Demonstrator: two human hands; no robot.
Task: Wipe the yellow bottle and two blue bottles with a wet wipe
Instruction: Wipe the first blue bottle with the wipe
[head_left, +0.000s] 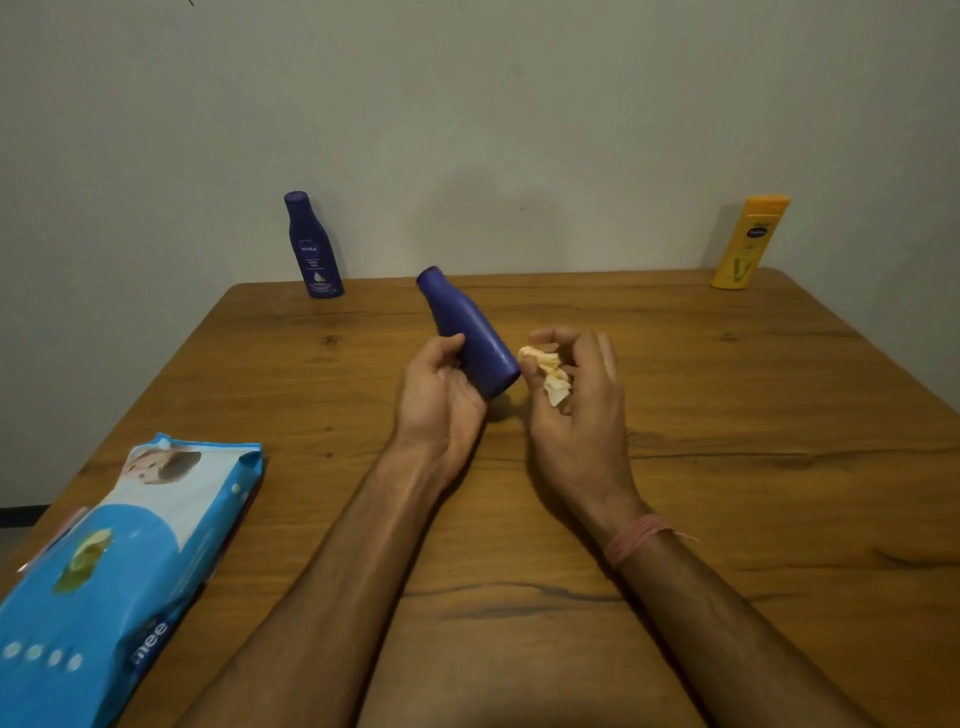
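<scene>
My left hand (441, 395) grips a blue bottle (467, 332) near its base, holding it tilted over the middle of the wooden table (727, 415) with its cap pointing away and to the left. My right hand (576, 395) holds a crumpled wet wipe (550, 371) in curled fingers just right of the bottle's base, a small gap between them. A second blue bottle (311, 244) stands upright at the table's far left edge by the wall. The yellow bottle (748, 241) stands upright at the far right corner.
A blue pack of wet wipes (119, 561) lies at the near left corner of the table, partly over the edge. A plain wall runs behind the table's far edge.
</scene>
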